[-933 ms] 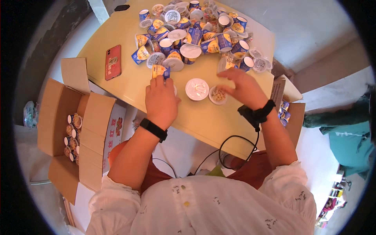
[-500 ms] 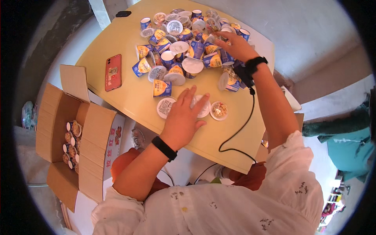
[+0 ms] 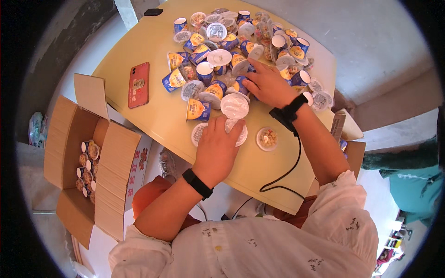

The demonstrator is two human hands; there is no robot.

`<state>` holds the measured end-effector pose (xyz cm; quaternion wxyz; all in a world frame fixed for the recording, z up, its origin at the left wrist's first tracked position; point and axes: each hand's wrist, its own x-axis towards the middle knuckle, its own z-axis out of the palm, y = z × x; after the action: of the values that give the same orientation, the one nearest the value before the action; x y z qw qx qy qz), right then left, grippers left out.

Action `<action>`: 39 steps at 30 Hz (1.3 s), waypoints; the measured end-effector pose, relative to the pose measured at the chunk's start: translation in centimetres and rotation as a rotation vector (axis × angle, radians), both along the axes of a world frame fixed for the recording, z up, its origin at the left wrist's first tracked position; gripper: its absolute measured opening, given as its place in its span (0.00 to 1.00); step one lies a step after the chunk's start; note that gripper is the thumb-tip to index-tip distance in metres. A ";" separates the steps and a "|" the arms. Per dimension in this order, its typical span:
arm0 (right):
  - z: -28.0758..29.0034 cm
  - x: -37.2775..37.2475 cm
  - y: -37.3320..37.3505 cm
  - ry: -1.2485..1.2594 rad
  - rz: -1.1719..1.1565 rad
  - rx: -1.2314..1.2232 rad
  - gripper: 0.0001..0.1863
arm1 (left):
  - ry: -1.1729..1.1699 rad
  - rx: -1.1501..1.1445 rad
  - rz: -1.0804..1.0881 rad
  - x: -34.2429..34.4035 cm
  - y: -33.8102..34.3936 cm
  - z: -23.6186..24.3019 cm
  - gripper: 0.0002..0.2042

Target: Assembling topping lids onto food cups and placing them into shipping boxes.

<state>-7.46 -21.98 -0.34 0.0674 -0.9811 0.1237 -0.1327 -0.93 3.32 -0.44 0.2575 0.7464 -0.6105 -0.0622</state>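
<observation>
My left hand point(image 3: 217, 144) lies palm down, fingers spread, over a foil-lidded cup point(image 3: 240, 137) near the front edge of the yellow table point(image 3: 153, 116). A second lidded cup point(image 3: 198, 133) sits just left of it. A cup showing its filling point(image 3: 268, 138) is to the right. My right hand point(image 3: 266, 85) reaches into the pile of blue and yellow cups point(image 3: 218, 41), its fingertips touching a blue cup point(image 3: 242, 86). A white-lidded cup point(image 3: 234, 106) stands between the hands. Both wrists wear black bands.
A red phone point(image 3: 138, 85) lies on the table's left side. An open cardboard box point(image 3: 65, 139) holding several cups point(image 3: 88, 169) stands on the floor at the left. A black cable point(image 3: 283, 170) trails from my right wrist over the table edge.
My right hand moved from the near cups up into the pile, then drew back a little. My left hand slid right onto the lidded cups and stays there.
</observation>
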 end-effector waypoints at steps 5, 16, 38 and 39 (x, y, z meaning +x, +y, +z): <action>1.8 -2.6 -0.2 0.131 0.099 0.080 0.19 | 0.016 0.033 0.053 -0.6 0.7 0.1 0.34; 1.4 4.3 0.1 -0.021 0.173 -0.017 0.12 | 0.011 -0.021 0.048 -0.3 1.0 -0.9 0.32; 1.0 5.2 1.3 0.101 -0.022 0.084 0.07 | 0.320 -0.106 -0.129 -1.4 2.7 -0.9 0.31; 1.5 4.3 1.1 -0.018 -0.006 0.161 0.06 | 0.324 -0.101 -0.134 -1.6 2.8 -0.8 0.31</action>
<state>-3.14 -20.86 1.16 0.1469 -0.9708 0.1365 -0.1316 -2.50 6.09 -1.24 0.3847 0.6706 -0.6117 -0.1677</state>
